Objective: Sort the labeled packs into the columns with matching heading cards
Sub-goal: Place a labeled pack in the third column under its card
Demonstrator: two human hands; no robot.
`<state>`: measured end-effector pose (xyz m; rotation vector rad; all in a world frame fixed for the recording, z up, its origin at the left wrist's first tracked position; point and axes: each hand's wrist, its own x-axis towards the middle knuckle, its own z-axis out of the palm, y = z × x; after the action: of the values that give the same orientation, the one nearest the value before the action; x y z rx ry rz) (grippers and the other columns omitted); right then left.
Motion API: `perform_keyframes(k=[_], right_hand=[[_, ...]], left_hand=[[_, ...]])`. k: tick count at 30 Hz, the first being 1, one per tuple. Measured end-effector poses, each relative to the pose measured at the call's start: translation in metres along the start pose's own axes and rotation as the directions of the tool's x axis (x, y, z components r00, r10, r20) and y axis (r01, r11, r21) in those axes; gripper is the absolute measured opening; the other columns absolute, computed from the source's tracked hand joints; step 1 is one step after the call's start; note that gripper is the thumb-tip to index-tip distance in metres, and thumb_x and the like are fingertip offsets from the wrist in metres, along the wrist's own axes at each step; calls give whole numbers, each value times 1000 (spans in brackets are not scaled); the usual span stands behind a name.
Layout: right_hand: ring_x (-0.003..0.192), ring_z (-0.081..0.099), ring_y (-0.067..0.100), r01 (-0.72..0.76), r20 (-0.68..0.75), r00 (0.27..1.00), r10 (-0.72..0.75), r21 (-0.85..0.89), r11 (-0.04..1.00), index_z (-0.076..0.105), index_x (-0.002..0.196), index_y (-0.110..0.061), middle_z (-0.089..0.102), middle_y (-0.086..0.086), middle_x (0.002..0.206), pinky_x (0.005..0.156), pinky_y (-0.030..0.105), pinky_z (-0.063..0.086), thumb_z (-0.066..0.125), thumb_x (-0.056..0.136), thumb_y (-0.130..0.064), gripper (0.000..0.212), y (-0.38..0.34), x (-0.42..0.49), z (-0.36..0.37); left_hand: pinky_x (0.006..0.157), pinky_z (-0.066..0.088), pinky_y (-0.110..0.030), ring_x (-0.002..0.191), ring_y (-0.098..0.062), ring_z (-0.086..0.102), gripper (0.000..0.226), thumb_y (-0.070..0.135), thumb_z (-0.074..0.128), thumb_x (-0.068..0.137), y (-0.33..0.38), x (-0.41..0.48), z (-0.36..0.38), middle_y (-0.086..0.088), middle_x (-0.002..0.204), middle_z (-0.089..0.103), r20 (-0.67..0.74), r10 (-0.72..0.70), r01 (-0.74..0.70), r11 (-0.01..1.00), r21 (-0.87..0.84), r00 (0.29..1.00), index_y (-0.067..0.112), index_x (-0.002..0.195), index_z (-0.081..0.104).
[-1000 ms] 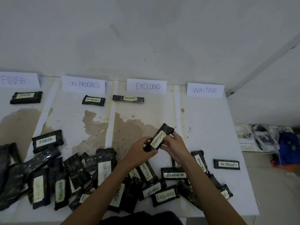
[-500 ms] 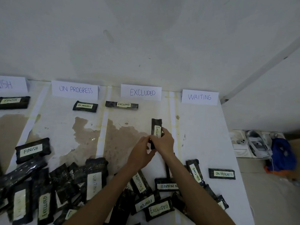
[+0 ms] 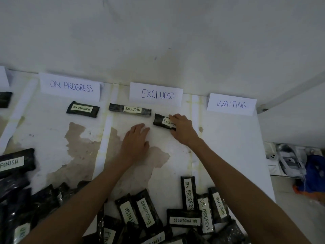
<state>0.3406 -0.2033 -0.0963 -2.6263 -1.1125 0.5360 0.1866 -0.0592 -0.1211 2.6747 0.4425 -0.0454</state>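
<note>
My right hand [image 3: 182, 130] grips a black pack labeled EXCLUDED [image 3: 161, 121] that lies flat on the table just under the EXCLUDED heading card [image 3: 156, 94]. Another EXCLUDED pack [image 3: 130, 109] sits to its left. My left hand [image 3: 136, 141] rests flat on the table a little left of the held pack, holding nothing. The ON PROGRESS card [image 3: 70, 87] has one matching pack [image 3: 82, 109] below it. No pack lies under the WAITING card [image 3: 231, 104].
A heap of several unsorted labeled packs [image 3: 146, 215] covers the near table edge, with a FINISH pack [image 3: 15, 162] at the left. The white table [image 3: 232, 147] ends at the right; boxes and a blue bag [image 3: 314, 166] lie on the floor beyond.
Both hands carried the EXCLUDED pack away from me, turned it sideways and laid it under the EXCLUDED card. My left hand let go and now lies flat on the table.
</note>
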Motion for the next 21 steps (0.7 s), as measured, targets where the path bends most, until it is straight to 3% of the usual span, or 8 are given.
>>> perform_keyframes(k=[5,11,18,21], right_hand=[[121,43,30,31,-22,999,-30,31,999,42,139,-12,48,9,137,101,38,30,60,87,-9,55,12,19,0],[135,31,29,28,-24,999,-27,46,999,32,144,-11,35,14,147,113,39,22,63,86,-16,67,9,8,-10],[122,43,32,-184,-1,982,191,273,944,46,134,-9,45,17,132,102,43,38,61,86,-15,51,-16,-99,-8],[115,46,34,-409,38,912,409,176,895,44,131,-6,45,19,125,94,41,44,58,87,-22,49,-29,-156,12]], left_hand=[[100,37,-51,128,-39,39,58,29,41,78,-4,9,5,-23,138,42,-23,19,-18,999,35,1000,5,131,47],[104,31,-53,133,-39,30,55,18,55,83,1,3,5,-23,144,34,9,12,-12,1000,-2,1000,4,135,43],[106,34,-49,131,-35,32,56,19,55,81,26,-51,12,-17,145,35,123,93,-91,996,-22,988,10,135,41],[108,32,-47,134,-33,30,55,21,52,81,35,-79,21,-16,146,34,165,106,-104,994,-20,981,12,134,40]])
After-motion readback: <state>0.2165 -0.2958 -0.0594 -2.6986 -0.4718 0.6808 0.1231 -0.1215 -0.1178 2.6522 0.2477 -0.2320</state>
